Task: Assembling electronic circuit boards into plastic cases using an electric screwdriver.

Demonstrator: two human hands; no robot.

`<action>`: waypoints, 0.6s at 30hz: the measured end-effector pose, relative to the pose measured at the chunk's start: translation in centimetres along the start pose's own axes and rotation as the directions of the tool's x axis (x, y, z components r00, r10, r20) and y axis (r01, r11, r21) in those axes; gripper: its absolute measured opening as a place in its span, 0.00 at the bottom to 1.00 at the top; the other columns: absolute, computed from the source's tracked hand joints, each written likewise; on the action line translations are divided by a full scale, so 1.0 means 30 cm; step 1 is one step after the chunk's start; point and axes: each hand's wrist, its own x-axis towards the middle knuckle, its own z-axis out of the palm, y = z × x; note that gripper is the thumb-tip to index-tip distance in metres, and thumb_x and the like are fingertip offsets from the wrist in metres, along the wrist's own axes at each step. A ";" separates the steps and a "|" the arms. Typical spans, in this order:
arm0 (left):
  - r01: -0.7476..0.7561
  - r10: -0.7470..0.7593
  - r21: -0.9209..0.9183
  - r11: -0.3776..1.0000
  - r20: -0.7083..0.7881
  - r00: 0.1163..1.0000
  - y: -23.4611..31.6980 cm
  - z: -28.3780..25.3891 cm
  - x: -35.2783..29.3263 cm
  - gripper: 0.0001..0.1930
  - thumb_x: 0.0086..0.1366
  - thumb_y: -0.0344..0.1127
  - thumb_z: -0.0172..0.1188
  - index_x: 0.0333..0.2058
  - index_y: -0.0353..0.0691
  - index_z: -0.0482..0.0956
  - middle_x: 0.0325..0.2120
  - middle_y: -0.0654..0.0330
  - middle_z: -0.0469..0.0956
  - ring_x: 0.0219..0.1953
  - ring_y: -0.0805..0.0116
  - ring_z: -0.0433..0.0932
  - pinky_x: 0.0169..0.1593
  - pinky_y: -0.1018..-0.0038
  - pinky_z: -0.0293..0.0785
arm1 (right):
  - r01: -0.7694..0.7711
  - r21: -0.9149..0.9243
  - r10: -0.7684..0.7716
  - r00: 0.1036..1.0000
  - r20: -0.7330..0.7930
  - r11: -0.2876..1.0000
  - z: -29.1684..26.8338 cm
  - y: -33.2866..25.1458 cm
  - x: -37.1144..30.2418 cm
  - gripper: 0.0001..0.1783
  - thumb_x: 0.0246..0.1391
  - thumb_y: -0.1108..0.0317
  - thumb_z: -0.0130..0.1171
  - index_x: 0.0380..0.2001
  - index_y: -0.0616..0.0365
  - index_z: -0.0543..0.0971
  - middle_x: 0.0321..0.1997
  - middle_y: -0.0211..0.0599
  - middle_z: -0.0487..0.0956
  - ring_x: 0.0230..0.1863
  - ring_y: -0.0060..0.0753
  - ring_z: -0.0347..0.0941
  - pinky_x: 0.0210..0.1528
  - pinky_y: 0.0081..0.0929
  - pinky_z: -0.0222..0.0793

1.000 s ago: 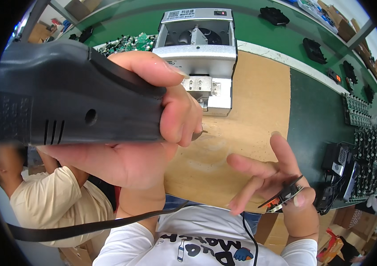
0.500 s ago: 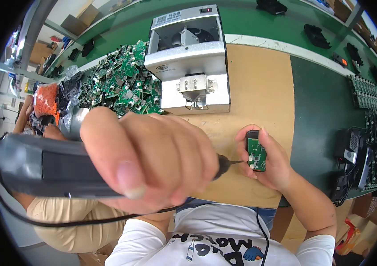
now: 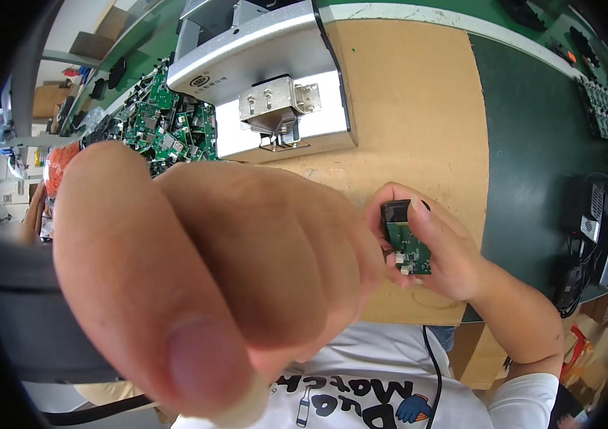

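Note:
My left hand looms large, close to the camera, its fingers wrapped round a thick black electric screwdriver with a cable. The hand covers most of the tool's front, and only a bit of dark tip shows at the left edge of a small green circuit board. Whether tip and board touch I cannot tell. That board sits in a small black casing, gripped by my right hand with the thumb along its right side. White connectors show at the board's lower end.
Beyond my hands stands a silver machine with a metal bracket, on a brown board. Loose green circuit boards heap up to its left. Black adapters and rows of boards lie at right. Another person's arm shows far left.
My left hand and the screwdriver have come nearer the camera and now hide most of the bit. The view has shifted, so the machine sits higher and further left. The casing has tilted slightly.

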 end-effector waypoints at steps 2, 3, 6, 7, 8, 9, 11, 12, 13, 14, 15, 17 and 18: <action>0.024 -0.023 0.023 0.999 -0.021 1.000 0.000 0.000 0.002 0.06 0.69 0.35 0.47 0.42 0.43 0.68 0.24 0.60 0.76 0.20 0.67 0.75 0.25 0.67 0.75 | 0.001 0.002 -0.001 1.000 0.004 1.000 0.001 -0.004 -0.002 0.24 0.65 0.44 0.40 0.40 0.56 0.69 0.29 0.29 0.66 0.24 0.17 0.62 0.23 0.16 0.57; 0.021 -0.021 0.011 1.000 0.017 1.000 -0.002 -0.005 0.002 0.06 0.69 0.35 0.47 0.42 0.43 0.68 0.24 0.59 0.77 0.20 0.67 0.76 0.25 0.66 0.76 | -0.015 -0.008 0.015 1.000 -0.009 1.000 0.001 -0.005 -0.001 0.24 0.65 0.44 0.40 0.40 0.56 0.69 0.29 0.29 0.66 0.24 0.17 0.62 0.24 0.16 0.57; -0.173 0.181 -0.113 0.978 0.060 0.982 -0.067 -0.034 0.000 0.06 0.68 0.34 0.48 0.42 0.42 0.68 0.25 0.57 0.77 0.21 0.65 0.77 0.26 0.65 0.77 | -0.021 0.030 0.021 1.000 -0.005 0.999 0.001 -0.002 0.003 0.24 0.65 0.44 0.40 0.40 0.56 0.69 0.29 0.29 0.66 0.24 0.17 0.61 0.24 0.16 0.57; -0.266 0.278 -0.169 0.949 0.051 0.959 -0.076 -0.039 -0.002 0.06 0.68 0.34 0.48 0.42 0.41 0.68 0.26 0.57 0.77 0.22 0.64 0.77 0.27 0.65 0.77 | -0.002 0.039 0.002 1.000 0.013 0.999 0.000 -0.001 0.002 0.24 0.65 0.44 0.40 0.40 0.56 0.69 0.29 0.29 0.66 0.24 0.17 0.61 0.24 0.16 0.57; -0.355 0.372 -0.224 0.908 0.041 0.927 -0.081 -0.043 -0.003 0.06 0.68 0.33 0.48 0.42 0.41 0.68 0.26 0.57 0.77 0.22 0.64 0.77 0.27 0.65 0.77 | -0.002 0.046 0.002 1.000 0.011 0.999 -0.001 0.000 0.003 0.24 0.65 0.44 0.40 0.41 0.56 0.69 0.29 0.29 0.66 0.25 0.17 0.61 0.24 0.16 0.57; -0.341 0.365 -0.237 0.910 0.062 0.929 -0.074 -0.046 -0.004 0.06 0.68 0.33 0.48 0.42 0.41 0.68 0.26 0.56 0.77 0.23 0.64 0.78 0.28 0.65 0.78 | -0.010 0.051 0.010 1.000 0.003 0.999 -0.002 0.002 0.003 0.24 0.65 0.44 0.40 0.41 0.56 0.69 0.29 0.30 0.66 0.25 0.17 0.61 0.24 0.16 0.57; -0.328 0.357 -0.250 0.911 0.082 0.930 -0.064 -0.044 -0.005 0.06 0.68 0.33 0.48 0.42 0.41 0.67 0.26 0.56 0.77 0.23 0.64 0.78 0.28 0.65 0.78 | 0.014 0.049 -0.015 1.000 0.026 0.999 -0.005 0.005 0.005 0.24 0.65 0.44 0.40 0.41 0.56 0.69 0.29 0.30 0.66 0.25 0.17 0.61 0.24 0.16 0.56; -0.180 0.196 -0.152 0.972 0.093 0.976 -0.035 -0.041 -0.007 0.06 0.68 0.33 0.48 0.42 0.41 0.67 0.26 0.56 0.77 0.23 0.64 0.78 0.29 0.65 0.78 | 0.016 0.036 -0.017 0.999 0.029 0.999 -0.006 0.006 0.006 0.24 0.65 0.44 0.40 0.41 0.56 0.69 0.29 0.30 0.66 0.25 0.17 0.61 0.24 0.16 0.56; -0.103 0.113 -0.101 0.990 0.090 0.990 -0.039 -0.038 -0.005 0.06 0.68 0.33 0.48 0.42 0.41 0.67 0.26 0.56 0.77 0.23 0.64 0.78 0.29 0.65 0.78 | 0.029 0.045 -0.031 0.998 0.045 0.999 -0.007 0.007 0.006 0.24 0.65 0.44 0.40 0.41 0.56 0.69 0.29 0.30 0.66 0.25 0.17 0.61 0.24 0.16 0.56; -0.024 0.029 -0.051 0.998 0.087 0.996 -0.028 -0.037 -0.005 0.06 0.68 0.33 0.48 0.42 0.41 0.67 0.26 0.57 0.77 0.23 0.65 0.78 0.29 0.65 0.78 | 0.030 0.039 -0.032 0.998 0.052 0.999 -0.008 0.007 0.007 0.24 0.65 0.44 0.40 0.41 0.56 0.69 0.30 0.30 0.66 0.25 0.18 0.61 0.24 0.16 0.56; -0.140 0.151 -0.099 0.985 0.109 0.983 -0.046 -0.036 -0.002 0.06 0.68 0.33 0.48 0.41 0.41 0.67 0.26 0.57 0.77 0.23 0.65 0.78 0.29 0.65 0.78 | 0.024 0.029 -0.025 0.999 0.045 0.999 -0.009 0.007 0.007 0.24 0.64 0.44 0.40 0.41 0.56 0.69 0.30 0.30 0.66 0.25 0.18 0.61 0.24 0.16 0.56; -0.253 0.272 -0.149 0.956 0.128 0.954 -0.042 -0.039 -0.001 0.05 0.68 0.33 0.49 0.41 0.42 0.67 0.26 0.57 0.77 0.23 0.65 0.78 0.28 0.66 0.78 | 0.035 0.028 -0.037 0.998 0.060 0.999 -0.011 0.007 0.007 0.25 0.64 0.44 0.40 0.40 0.56 0.69 0.31 0.30 0.66 0.25 0.18 0.61 0.24 0.16 0.56; -0.143 0.159 -0.108 0.984 0.154 0.975 -0.020 -0.043 -0.002 0.05 0.68 0.34 0.49 0.40 0.42 0.67 0.26 0.58 0.77 0.23 0.66 0.78 0.28 0.66 0.78 | 0.026 0.015 -0.026 0.998 0.056 1.000 -0.012 0.006 0.007 0.25 0.64 0.43 0.40 0.40 0.56 0.69 0.31 0.30 0.66 0.25 0.18 0.61 0.24 0.17 0.56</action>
